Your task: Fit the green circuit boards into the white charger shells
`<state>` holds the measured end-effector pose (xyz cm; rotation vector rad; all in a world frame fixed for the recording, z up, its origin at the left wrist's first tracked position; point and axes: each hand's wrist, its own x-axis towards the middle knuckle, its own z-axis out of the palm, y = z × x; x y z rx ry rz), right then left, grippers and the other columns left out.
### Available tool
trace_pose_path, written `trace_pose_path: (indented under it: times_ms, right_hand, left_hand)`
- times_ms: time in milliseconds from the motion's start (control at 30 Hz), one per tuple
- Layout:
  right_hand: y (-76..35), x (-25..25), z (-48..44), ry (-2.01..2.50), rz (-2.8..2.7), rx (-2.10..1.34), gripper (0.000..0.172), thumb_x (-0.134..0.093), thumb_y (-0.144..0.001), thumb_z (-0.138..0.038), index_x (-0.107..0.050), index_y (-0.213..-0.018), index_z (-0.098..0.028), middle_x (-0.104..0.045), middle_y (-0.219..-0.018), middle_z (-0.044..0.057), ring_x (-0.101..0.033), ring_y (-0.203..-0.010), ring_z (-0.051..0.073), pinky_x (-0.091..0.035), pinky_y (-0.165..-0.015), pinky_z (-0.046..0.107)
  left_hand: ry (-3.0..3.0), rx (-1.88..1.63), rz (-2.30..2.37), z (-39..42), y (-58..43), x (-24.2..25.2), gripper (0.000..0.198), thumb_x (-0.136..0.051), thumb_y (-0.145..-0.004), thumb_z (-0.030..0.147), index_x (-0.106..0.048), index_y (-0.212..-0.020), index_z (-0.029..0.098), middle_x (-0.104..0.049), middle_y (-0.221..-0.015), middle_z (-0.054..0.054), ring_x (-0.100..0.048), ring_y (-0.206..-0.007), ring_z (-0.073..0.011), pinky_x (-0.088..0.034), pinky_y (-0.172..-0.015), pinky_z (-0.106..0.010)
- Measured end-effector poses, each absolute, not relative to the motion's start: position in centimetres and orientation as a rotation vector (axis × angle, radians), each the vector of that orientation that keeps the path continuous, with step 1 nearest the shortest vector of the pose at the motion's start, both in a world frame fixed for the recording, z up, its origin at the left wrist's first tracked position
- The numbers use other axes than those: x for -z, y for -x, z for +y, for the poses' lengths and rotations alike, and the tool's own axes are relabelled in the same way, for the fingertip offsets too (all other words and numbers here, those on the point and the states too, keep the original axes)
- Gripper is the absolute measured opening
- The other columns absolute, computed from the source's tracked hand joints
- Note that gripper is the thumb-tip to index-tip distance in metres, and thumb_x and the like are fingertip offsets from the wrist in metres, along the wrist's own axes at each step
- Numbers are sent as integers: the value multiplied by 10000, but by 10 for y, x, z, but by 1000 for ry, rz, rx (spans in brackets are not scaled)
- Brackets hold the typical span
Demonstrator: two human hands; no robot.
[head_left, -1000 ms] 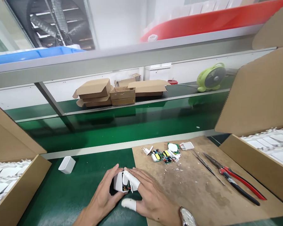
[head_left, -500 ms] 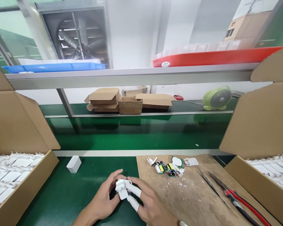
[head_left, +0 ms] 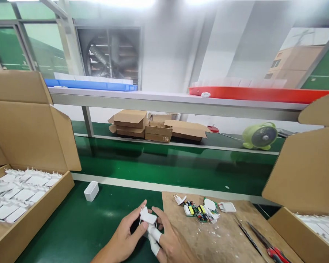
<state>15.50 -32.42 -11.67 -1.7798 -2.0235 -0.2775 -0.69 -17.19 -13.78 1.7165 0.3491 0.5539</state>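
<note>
Two grips, left hand point(head_left: 125, 236), right hand point(head_left: 170, 245), grasping white plug piece point(head_left: 147, 218), white shell point(head_left: 91, 190) left, circuit boards point(head_left: 199, 211) right.

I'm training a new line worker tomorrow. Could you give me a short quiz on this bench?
1. True or false: the left hand and the right hand both hold the white plug part.
2. The loose white shell lies: A to the left of the hands, B to their right, C inside a hand.
3. Which hand wears white finger cots?
Key: 1 true; 2 A; 3 the right.
</note>
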Motion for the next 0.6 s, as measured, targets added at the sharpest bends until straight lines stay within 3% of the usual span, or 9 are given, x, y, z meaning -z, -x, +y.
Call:
trace_pose_path:
  times_ms: [100,233,367,500,600]
  right_hand:
    - [-157,117,-323,1727,-2092,246,461,-563,-769,-32,-665,-1198,-165,-580,-1444,212,-683,-1227,327,-629,-1048,417]
    - [-157,116,-321,1714,-2058,179,411,-553,-802,-25,-677,-1154,-196,-672,-1197,146,-727,-1012,277,-676,-910,378]
    - [-157,108,-322,1653,-1944,240,460,-511,-906,-44,-648,-1305,-228,-678,-1221,133,-747,-957,257,-683,-868,362]
    - [-157,102,-322,1610,-1775,215,470,-461,-1007,-85,-594,-1416,-275,-659,-1284,125,-739,-1031,225,-661,-926,337]
    - [-155,107,-322,1648,-1820,121,445,-479,-976,-73,-641,-1340,-272,-684,-1210,105,-737,-1007,238,-669,-910,364]
  left_hand:
    - [-1891,-558,324,-180,10,125,638,-410,-1099,601,-415,-1655,287,-627,-1450,-146,-601,-1347,-295,-462,-1223,-537]
    - [-2004,-588,300,-183,9,122,641,-292,-1124,576,-373,-1675,258,-623,-1356,-161,-600,-1273,-291,-480,-1191,-543]
    - [-1884,-713,417,-173,9,134,599,-309,-1132,558,-388,-1662,292,-491,-1563,-137,-529,-1422,-277,-438,-1247,-500]
    - [-1783,-917,581,-161,15,144,531,-366,-1129,542,-472,-1588,296,-569,-1467,-126,-609,-1300,-277,-515,-1161,-518]
    - [-1821,-963,565,-159,19,144,464,-401,-1137,482,-506,-1565,336,-581,-1457,-108,-639,-1256,-264,-555,-1110,-488]
